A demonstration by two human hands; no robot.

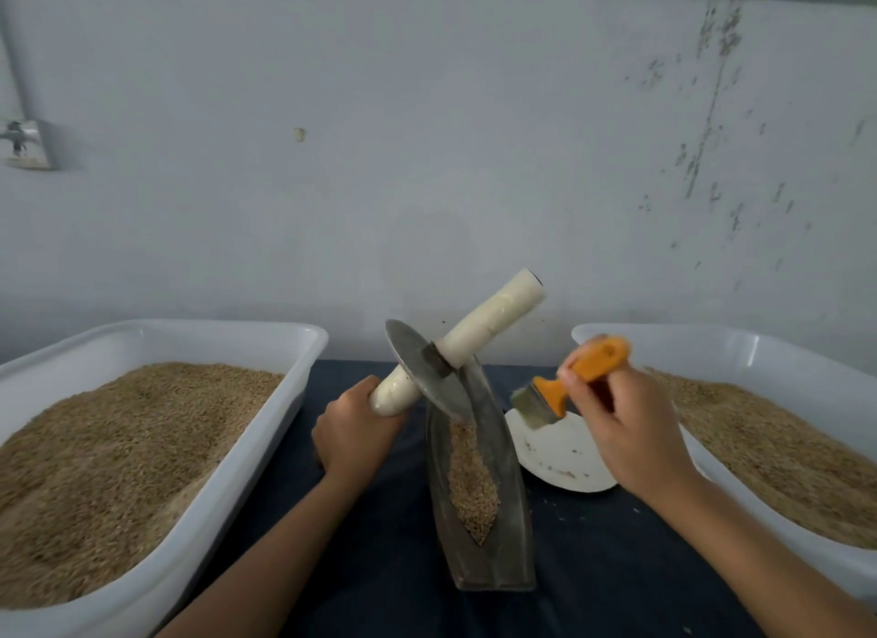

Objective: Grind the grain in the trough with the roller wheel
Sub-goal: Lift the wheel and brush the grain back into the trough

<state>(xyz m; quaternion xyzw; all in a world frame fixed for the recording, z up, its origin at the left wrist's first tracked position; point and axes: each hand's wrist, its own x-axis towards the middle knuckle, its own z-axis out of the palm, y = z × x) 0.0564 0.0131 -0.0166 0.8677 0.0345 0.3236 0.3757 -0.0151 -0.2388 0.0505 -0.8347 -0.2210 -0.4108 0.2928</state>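
A narrow grey metal trough (pixel 510 504) lies lengthwise on the dark cloth, with a strip of brown grain (pixel 472 485) in its groove. The roller wheel (pixel 422 371), a metal disc on a cream-wrapped axle, is tilted above the trough's far end, its lower edge near the grain. My left hand (pixel 353 428) grips the near end of the axle. The far end of the axle (pixel 498 315) sticks up to the right, free. My right hand (pixel 626 419) holds an orange-handled brush (pixel 560 381), bristles pointing left toward the wheel, a short gap between them.
A white tub (pixel 284 428) heaped with grain stands at the left, and a second white tub (pixel 759 357) with grain at the right. A white plate (pixel 560 452) with a few specks lies under the brush, right of the trough. A pale wall rises behind.
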